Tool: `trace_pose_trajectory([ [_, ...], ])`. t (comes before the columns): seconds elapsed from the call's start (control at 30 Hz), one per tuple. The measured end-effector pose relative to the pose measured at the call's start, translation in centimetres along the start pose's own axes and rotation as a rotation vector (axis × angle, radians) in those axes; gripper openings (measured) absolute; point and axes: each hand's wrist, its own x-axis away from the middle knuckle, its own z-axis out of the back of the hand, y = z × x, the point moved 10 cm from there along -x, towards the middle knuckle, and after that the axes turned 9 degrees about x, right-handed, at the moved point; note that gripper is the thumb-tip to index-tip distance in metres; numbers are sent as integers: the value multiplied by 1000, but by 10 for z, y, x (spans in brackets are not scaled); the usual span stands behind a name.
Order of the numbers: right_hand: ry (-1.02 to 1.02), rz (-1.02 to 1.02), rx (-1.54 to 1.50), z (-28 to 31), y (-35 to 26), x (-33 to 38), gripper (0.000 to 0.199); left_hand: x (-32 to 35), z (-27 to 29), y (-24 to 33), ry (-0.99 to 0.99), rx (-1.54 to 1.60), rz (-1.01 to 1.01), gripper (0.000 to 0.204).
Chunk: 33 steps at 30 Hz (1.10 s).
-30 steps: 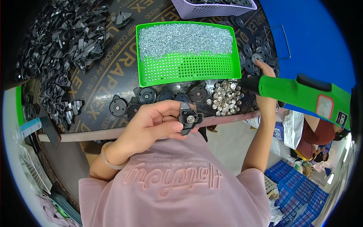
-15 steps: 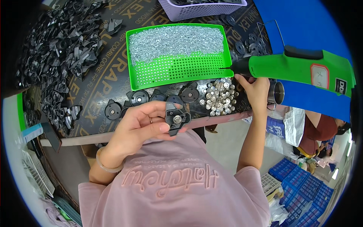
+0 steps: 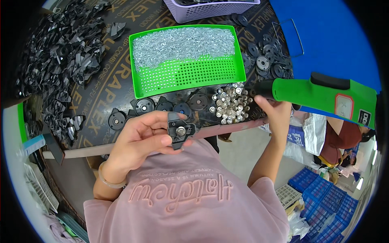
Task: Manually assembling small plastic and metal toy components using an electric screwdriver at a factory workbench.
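My left hand [image 3: 142, 135] pinches a black plastic part [image 3: 178, 135] with a round metal bushing in its middle, held in front of my shirt. My right hand [image 3: 277, 115] is closed on a green electric screwdriver [image 3: 312, 93] near its black nose, which points left; part of the grip is hidden. A pile of small metal bushings [image 3: 231, 103] lies just left of the right hand. Beyond my left hand, several black round-based parts [image 3: 144, 106] sit in a row along the table's near edge.
A green perforated tray [image 3: 188, 83] of small silvery screws [image 3: 182, 44] stands mid-table. Black plastic pieces [image 3: 65, 60] are heaped at left, black discs [image 3: 263, 62] at right. A purple basket [image 3: 214, 12] is at the back. Blue crates [image 3: 324, 202] stand low on the right.
The screwdriver has come down with my right hand, its nose leaving the tray's corner. The black part in my left hand has shifted slightly left and down. The view has moved a little.
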Motion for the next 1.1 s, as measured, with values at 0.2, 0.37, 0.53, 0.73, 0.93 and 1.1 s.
trace_pose_trajectory([
  [0.2,-296,3,-956,-21,-19,69,87,-1,4,-3,10,-43,-38,45],
  [0.37,-640,52,-1464,-68,-53,85,76,4,2,1,-46,3,-66,42],
  [0.53,-746,-14,-1530,-96,-63,82,73,12,7,4,29,-25,-99,45],
  [0.73,-791,-58,-1428,-117,-75,74,66,22,15,7,71,9,-118,44],
  [0.93,-313,21,-444,-110,-50,60,39,22,19,7,70,22,-114,42],
  [1.1,-243,-65,-446,-115,-69,64,21,15,16,6,30,26,-86,41],
])
